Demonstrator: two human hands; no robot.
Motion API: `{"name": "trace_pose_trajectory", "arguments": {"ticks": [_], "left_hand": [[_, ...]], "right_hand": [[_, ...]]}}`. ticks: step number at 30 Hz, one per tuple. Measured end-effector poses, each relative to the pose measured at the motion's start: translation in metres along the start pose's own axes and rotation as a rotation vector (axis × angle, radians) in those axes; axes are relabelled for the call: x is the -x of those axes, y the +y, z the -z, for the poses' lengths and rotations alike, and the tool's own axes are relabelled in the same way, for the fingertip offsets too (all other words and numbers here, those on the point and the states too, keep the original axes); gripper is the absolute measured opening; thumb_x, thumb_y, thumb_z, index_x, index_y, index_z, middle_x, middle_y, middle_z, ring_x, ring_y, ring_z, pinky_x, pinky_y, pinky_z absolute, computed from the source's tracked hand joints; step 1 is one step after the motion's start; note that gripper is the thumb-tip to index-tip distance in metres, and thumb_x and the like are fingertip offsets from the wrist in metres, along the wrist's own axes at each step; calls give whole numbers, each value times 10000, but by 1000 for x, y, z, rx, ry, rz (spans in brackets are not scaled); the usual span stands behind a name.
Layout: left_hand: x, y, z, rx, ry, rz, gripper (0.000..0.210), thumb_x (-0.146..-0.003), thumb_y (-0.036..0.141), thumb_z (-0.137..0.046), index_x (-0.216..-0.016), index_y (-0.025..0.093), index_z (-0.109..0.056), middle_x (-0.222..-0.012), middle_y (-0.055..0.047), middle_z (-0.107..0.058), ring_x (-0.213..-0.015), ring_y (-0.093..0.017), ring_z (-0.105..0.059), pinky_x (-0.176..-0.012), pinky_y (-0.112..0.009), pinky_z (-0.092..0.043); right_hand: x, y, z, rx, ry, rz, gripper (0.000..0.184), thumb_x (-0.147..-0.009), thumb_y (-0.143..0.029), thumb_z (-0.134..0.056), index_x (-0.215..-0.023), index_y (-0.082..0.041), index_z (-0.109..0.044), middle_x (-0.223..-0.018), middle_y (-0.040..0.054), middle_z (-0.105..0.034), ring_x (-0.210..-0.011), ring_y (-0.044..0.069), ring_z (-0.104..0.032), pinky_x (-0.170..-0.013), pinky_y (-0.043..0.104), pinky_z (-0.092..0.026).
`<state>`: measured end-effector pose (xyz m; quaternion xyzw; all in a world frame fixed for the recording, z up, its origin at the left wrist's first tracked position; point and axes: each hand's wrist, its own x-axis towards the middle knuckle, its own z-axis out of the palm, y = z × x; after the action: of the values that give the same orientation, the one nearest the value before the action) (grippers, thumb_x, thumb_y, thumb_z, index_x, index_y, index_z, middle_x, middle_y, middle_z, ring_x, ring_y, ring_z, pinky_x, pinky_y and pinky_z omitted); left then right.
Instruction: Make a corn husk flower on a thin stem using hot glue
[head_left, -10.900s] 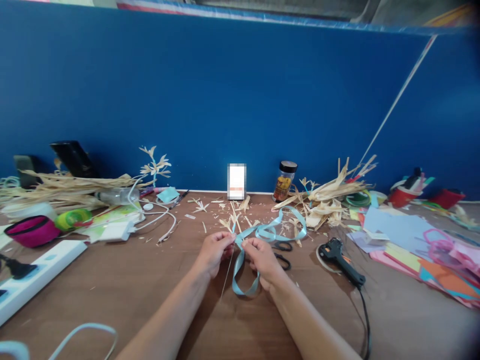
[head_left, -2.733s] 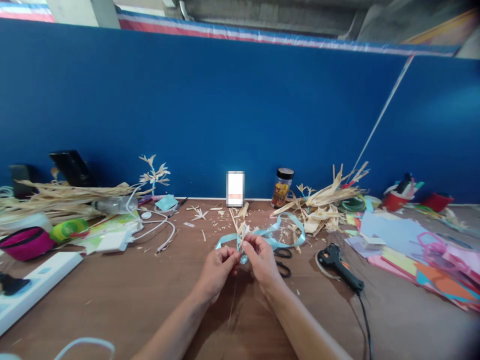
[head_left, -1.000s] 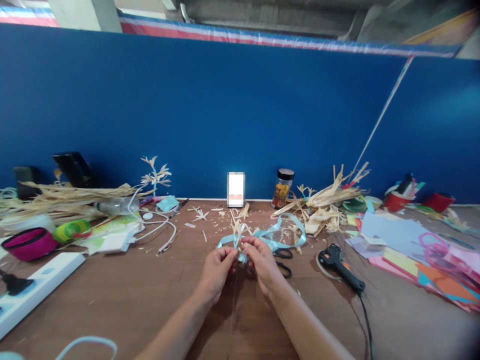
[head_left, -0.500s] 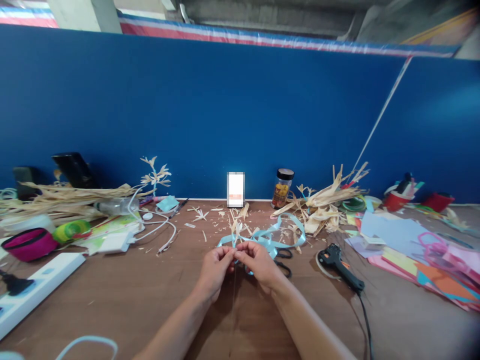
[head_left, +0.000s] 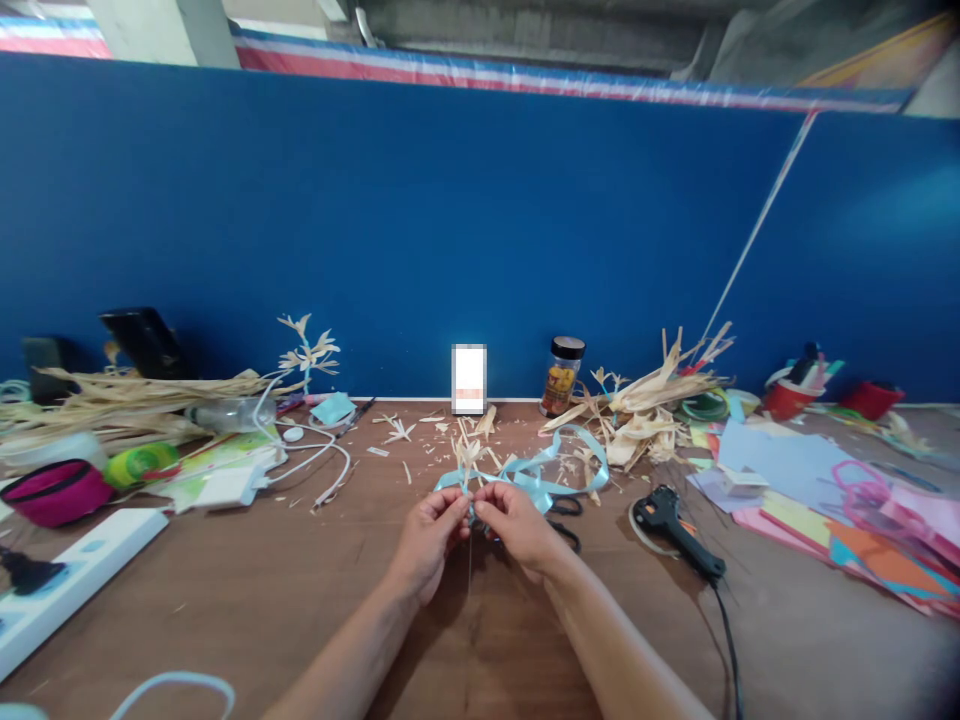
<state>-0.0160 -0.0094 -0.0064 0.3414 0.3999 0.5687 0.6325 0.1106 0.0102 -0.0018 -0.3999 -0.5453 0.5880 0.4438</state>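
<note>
My left hand (head_left: 426, 540) pinches the thin stem of a pale dried-husk flower (head_left: 468, 454) between thumb and fingers, at the middle of the table. Close against it, my right hand (head_left: 519, 528) has its thumb and forefinger closed on a light blue ribbon (head_left: 592, 484) at the stem. Loops of the ribbon lie on the table behind and to the right of my hands. A thin wire-like end hangs below my fingers. Dark loop handles, perhaps of scissors (head_left: 568, 537), show partly beside my right hand. The fingertips cover the exact wrapping point.
At right lies a black glue gun (head_left: 681, 532) with its cord, beside coloured papers (head_left: 787, 462). A lidded jar (head_left: 562, 378) and dried husks (head_left: 649, 410) stand at the back. Left are a power strip (head_left: 90, 575), white cable (head_left: 345, 465) and a finished-looking husk flower stem (head_left: 306, 350).
My right fingertips have shifted slightly to the right, apart from my left ones, at the stem. The husk flower shows a little more plainly. The whole view has moved slightly.
</note>
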Motion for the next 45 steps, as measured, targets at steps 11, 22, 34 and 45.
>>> {"name": "trace_pose_trajectory", "arguments": {"ticks": [11,22,34,45], "left_hand": [[0,2,4,65,-80,107,179,-634,251,-685,-744,133,-609,-578,35,-519,-447,-8,-434,-455,-109,-388],[1,0,2,62,-71,87,199,-600,287,-704,-670,132,-600,-510,49,-479,-423,-14,-411,-434,-123,-352],[1,7,6,17,-151,63,172,-622,286,-687,-669,136,-617,-531,34,-475,-466,-30,-411,-471,-140,-363],[1,0,4,-133,-28,3,225,-597,329,-689,-699,138,-626,-597,23,-525,-492,-37,-423,-484,-145,-368]], "right_hand": [[-2,12,0,14,70,21,199,-655,-334,-621,-711,-161,-539,-573,-35,-518,-480,81,-427,-444,198,-323],[-5,15,2,-8,36,34,259,-653,-394,-629,-702,-156,-542,-580,-31,-526,-498,82,-445,-468,200,-342],[0,10,-1,-127,-73,-108,348,-576,-430,-679,-724,-158,-523,-598,-17,-580,-489,89,-500,-444,195,-362],[-5,18,1,7,-14,52,132,-658,-264,-602,-738,-161,-576,-584,-27,-542,-511,94,-462,-491,213,-369]]}}
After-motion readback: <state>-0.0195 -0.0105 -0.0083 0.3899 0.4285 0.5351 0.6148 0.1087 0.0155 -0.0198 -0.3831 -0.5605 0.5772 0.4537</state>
